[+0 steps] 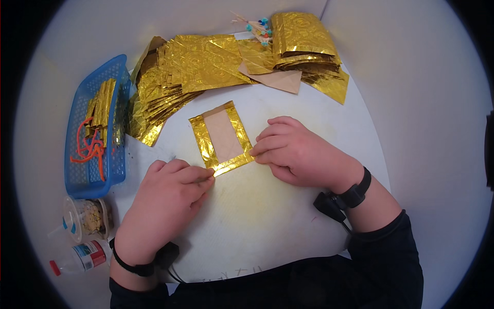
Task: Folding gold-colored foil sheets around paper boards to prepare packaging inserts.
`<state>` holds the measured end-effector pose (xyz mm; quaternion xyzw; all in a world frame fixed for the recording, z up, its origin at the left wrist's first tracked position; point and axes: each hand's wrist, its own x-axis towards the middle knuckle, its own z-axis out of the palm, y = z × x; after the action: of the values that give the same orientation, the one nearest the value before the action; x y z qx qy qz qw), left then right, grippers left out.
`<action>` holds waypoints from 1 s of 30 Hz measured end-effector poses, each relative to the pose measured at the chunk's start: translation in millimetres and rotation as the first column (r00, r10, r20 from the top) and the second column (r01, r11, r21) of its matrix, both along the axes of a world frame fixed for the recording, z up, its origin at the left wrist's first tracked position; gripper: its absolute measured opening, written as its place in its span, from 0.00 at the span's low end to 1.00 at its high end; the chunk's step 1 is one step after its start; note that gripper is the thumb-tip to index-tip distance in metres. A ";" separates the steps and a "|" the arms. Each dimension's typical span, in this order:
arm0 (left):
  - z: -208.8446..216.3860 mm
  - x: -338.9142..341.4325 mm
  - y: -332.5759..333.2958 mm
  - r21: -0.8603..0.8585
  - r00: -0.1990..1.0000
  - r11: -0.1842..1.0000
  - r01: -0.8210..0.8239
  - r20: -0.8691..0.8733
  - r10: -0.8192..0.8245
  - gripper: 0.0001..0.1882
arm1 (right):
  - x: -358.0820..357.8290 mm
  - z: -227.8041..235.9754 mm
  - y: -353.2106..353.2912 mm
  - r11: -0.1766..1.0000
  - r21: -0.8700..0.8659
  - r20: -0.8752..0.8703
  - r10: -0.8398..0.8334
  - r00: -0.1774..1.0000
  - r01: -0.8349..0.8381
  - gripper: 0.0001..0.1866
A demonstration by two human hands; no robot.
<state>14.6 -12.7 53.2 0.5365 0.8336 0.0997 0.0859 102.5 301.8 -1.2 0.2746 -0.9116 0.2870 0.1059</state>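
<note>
A sheet of gold foil paper [222,133] lies slightly tilted on the white table in front of me. Its brown backing faces up, and gold strips are folded in along the left, right and near sides. At the near left corner, my left hand [172,198] has its fingertips pressed together on the folded edge. My right hand [298,154] is closed at the near right corner, thumb and fingers on the fold there. The fingers partly cover both corners.
Fanned gold foil sheets [203,59] spread across the back, beside a thicker gold stack [303,36] and bead-tipped picks [260,31]. Left stands a blue basket [74,129] with folded gold strips and orange cord [98,152]. Nearer are a lidded plastic cup [87,219] and a bottle [82,257].
</note>
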 end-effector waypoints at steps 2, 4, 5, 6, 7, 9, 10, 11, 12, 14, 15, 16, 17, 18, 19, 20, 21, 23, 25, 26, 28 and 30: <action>-0.5 -0.5 -0.4 0.021 1.000 1.000 -0.001 0.007 0.001 0.17 | -1.1 0.2 0.5 1.000 -0.008 -0.019 0.013 1.000 -0.014 0.08; 0.0 0.9 -1.1 0.010 1.000 1.000 0.003 -0.009 -0.003 0.17 | -1.4 2.1 1.6 1.000 -0.002 -0.005 0.019 1.000 -0.019 0.08; 0.3 1.7 -1.5 -0.001 1.000 1.000 0.008 -0.023 -0.008 0.16 | -1.8 3.1 2.0 1.000 0.002 0.011 0.025 1.000 -0.025 0.08; 0.7 2.6 -1.5 0.000 1.000 1.000 0.008 -0.025 -0.008 0.16 | -1.8 2.7 1.2 1.000 0.003 0.008 0.025 1.000 -0.025 0.08; 0.7 4.0 -0.5 0.014 1.000 1.000 0.000 -0.021 0.000 0.16 | -1.0 1.3 -0.3 0.999 -0.031 0.030 0.023 0.999 -0.022 0.08; -1.0 5.3 2.8 0.029 1.000 1.000 -0.008 -0.018 0.008 0.15 | -0.9 0.5 -0.3 0.998 -0.065 0.052 0.022 0.998 -0.018 0.08; -4.7 6.4 4.0 0.035 0.999 0.999 -0.006 -0.035 0.007 0.15 | -0.7 -0.3 -0.2 0.998 -0.056 0.057 0.036 0.998 -0.033 0.09; -6.8 7.3 5.0 0.041 0.999 0.999 -0.004 -0.052 0.006 0.14 | -0.9 -0.9 -0.2 0.998 -0.047 0.063 0.051 0.997 -0.048 0.11; -6.0 8.1 5.6 0.040 0.999 0.999 -0.006 -0.051 0.008 0.14 | -2.3 -1.0 -0.6 0.998 -0.048 0.065 0.053 0.996 -0.050 0.11; -3.3 9.2 7.0 0.032 0.998 0.999 -0.019 -0.058 0.021 0.13 | -4.4 -0.2 -1.3 0.998 -0.049 -0.033 0.026 0.999 -0.027 0.07; -4.1 9.7 8.2 0.032 0.998 0.999 -0.019 -0.057 0.021 0.13 | -3.7 -0.6 -1.8 0.998 -0.049 -0.032 0.025 0.999 -0.027 0.07; -4.9 9.7 9.3 0.047 0.998 0.999 -0.020 -0.063 0.023 0.12 | -4.0 -1.1 -2.8 0.999 -0.029 -0.028 0.018 0.999 -0.019 0.07; -5.8 9.1 10.0 0.063 0.997 0.998 -0.020 -0.071 0.025 0.11 | -4.1 -1.5 -3.7 1.000 -0.009 -0.025 0.010 1.000 -0.010 0.06; -6.9 7.3 10.1 0.064 0.997 0.998 -0.022 -0.075 0.027 0.11 | -4.0 -2.2 -5.2 1.000 -0.008 -0.029 0.012 0.999 -0.012 0.06; -8.5 5.0 9.8 0.094 0.996 0.995 0.011 -0.087 -0.002 0.11 | -2.9 -3.6 -7.1 1.000 0.024 -0.025 -0.012 1.000 0.013 0.06; -10.1 3.2 9.5 0.124 0.994 0.991 0.044 -0.100 -0.032 0.11 | -2.3 -3.9 -8.1 0.998 0.057 -0.022 -0.037 0.999 0.038 0.06; -12.0 2.1 9.3 0.124 0.994 0.991 0.044 -0.104 -0.032 0.11 | -1.9 -2.4 -7.8 0.998 0.058 -0.026 -0.037 0.999 0.038 0.06; -17.4 0.6 10.3 0.128 0.995 0.987 0.098 -0.035 -0.094 0.14 | -0.7 -0.8 -5.4 0.981 0.163 -0.073 -0.097 0.993 0.108 0.13; -19.2 5.3 13.2 0.135 0.995 0.986 0.097 -0.010 -0.096 0.17 | -0.4 -2.1 -7.6 0.972 0.169 -0.110 -0.147 0.983 0.164 0.15; -19.5 8.8 15.0 0.142 0.995 0.986 0.093 0.018 -0.097 0.20 | -0.1 -2.3 -9.8 0.961 0.173 -0.144 -0.193 0.971 0.217 0.17; -20.0 15.0 17.7 0.139 0.995 0.988 0.075 0.052 -0.083 0.22 | 1.4 2.7 -16.3 0.963 0.187 -0.098 -0.177 0.979 0.192 0.20; -21.5 22.0 20.6 0.135 0.994 0.989 0.053 0.087 -0.065 0.25 | 3.9 2.0 -24.8 0.966 0.201 -0.050 -0.157 0.986 0.164 0.23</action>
<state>36.6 7.9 31.7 0.5604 0.8040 0.1767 0.0911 106.5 277.0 0.8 0.2143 -0.9535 0.1778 0.1155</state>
